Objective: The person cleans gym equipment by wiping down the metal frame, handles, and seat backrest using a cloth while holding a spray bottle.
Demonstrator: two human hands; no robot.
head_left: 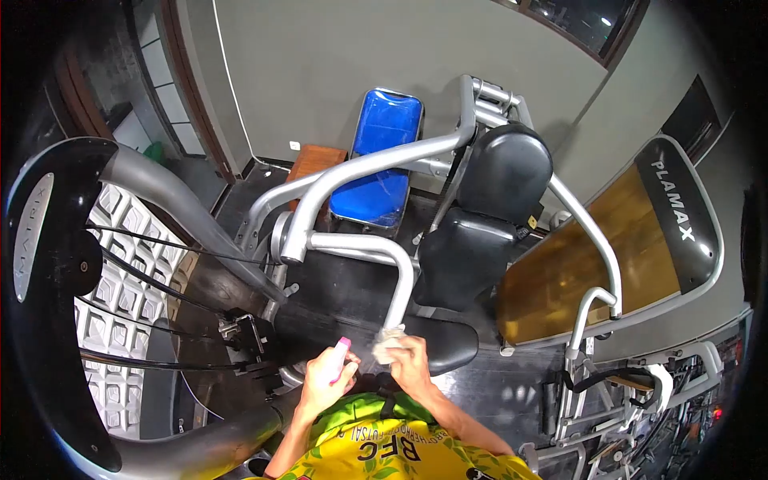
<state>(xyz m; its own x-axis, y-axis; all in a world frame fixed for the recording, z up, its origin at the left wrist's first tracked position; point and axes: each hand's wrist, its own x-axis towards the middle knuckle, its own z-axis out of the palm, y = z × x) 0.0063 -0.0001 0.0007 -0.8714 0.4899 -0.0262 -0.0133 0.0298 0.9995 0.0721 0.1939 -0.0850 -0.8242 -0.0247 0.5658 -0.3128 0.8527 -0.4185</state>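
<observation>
Though wrinkly, pale cloth (387, 347) in R hand (412, 365)

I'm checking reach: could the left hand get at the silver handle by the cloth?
Probably yes: above the cloth, the silver handle looks unobstructed, though the left hand holds a pink-topped item.

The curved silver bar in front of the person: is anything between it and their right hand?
Yes, a pale cloth: the right hand holds it at the lower end of the curved silver bar. Nothing else visible stands between them, though I can't tell whether any fingers touch the bar directly.
</observation>
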